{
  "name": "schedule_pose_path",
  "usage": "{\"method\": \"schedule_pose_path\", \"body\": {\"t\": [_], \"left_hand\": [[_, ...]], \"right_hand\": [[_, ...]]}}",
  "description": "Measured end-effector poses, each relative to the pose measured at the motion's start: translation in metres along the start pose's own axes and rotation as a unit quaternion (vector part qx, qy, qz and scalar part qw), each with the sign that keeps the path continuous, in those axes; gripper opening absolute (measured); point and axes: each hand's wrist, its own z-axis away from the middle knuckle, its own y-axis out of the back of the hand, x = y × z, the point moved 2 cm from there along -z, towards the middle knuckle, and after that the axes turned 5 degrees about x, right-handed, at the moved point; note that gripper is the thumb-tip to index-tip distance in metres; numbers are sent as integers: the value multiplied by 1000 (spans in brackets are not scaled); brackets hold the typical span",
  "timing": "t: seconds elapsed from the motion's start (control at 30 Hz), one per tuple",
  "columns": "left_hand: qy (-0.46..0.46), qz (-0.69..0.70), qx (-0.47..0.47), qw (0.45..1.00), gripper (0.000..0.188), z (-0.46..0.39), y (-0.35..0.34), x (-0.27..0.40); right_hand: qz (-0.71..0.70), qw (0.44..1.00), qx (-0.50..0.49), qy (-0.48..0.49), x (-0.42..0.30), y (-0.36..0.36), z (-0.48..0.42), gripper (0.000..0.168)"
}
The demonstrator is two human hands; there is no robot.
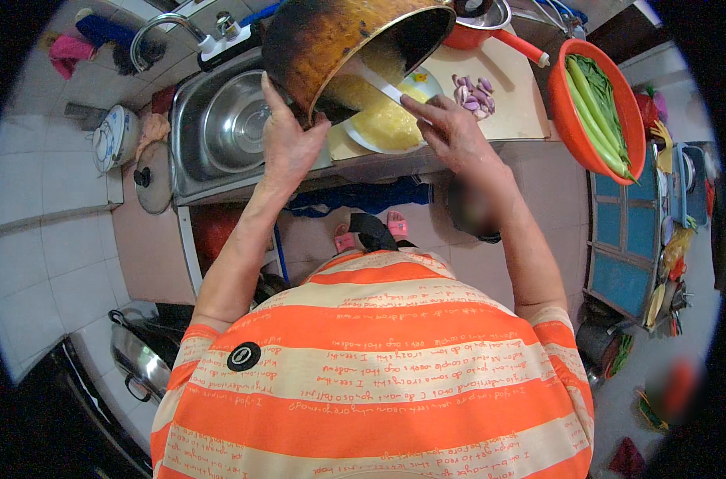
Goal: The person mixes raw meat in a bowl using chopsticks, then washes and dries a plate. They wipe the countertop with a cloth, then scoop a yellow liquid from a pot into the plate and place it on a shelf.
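Observation:
My left hand (291,135) grips the rim of a large browned metal pot (321,45), which is tilted over a white plate (363,139). In my right hand (452,129) is the pale flat handle of a utensil (378,82); its far end reaches inside the pot and cannot be made out. Yellow, wet-looking food (393,123) covers much of the plate, and more of it shows in the pot's mouth. Just right of the plate, purple-skinned garlic cloves (474,96) lie on a pale board (521,114).
A steel sink with a metal basin (234,120) is at the left, beside a glass lid (154,185). Behind the garlic stands a red-handled pan (518,47). An orange basin (559,114) of long green vegetables (591,120) sits at the right. A blue-panelled cabinet (623,227) stands beyond.

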Motion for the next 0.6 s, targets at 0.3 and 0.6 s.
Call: {"method": "schedule_pose_path", "body": {"t": [0.3,0.6], "left_hand": [[-4,-1,12,1000,91,-3,3,-1],[40,170,7,985,70,-11,-1,6]], "right_hand": [[1,996,0,-86,5,48,37,41],[107,989,102,30,26,13,-11,37]]}}
